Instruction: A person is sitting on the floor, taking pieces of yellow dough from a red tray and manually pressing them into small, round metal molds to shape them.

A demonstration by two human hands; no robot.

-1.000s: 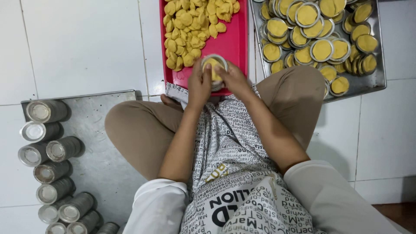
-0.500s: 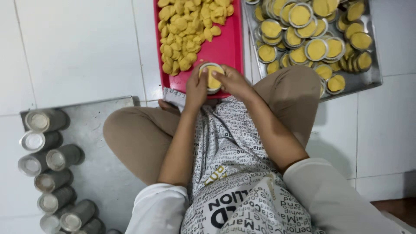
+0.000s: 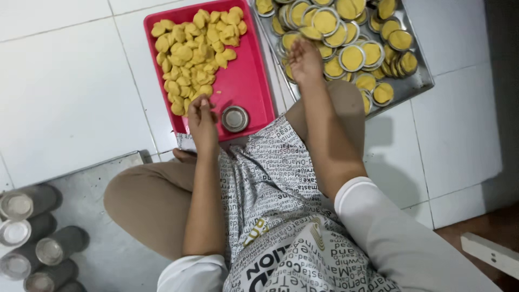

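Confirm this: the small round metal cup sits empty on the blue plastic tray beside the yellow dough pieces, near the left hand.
Not quite: the head view shows the plastic tray is red, not blue. The small round metal cup does sit empty on it, beside the yellow dough pieces, near the left hand.

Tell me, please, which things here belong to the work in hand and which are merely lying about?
In use:
left hand at the dough pieces
red tray
small metal mould
right hand over the filled moulds
steel tray

Lying about:
stacked empty moulds, lower left
white bar, lower right
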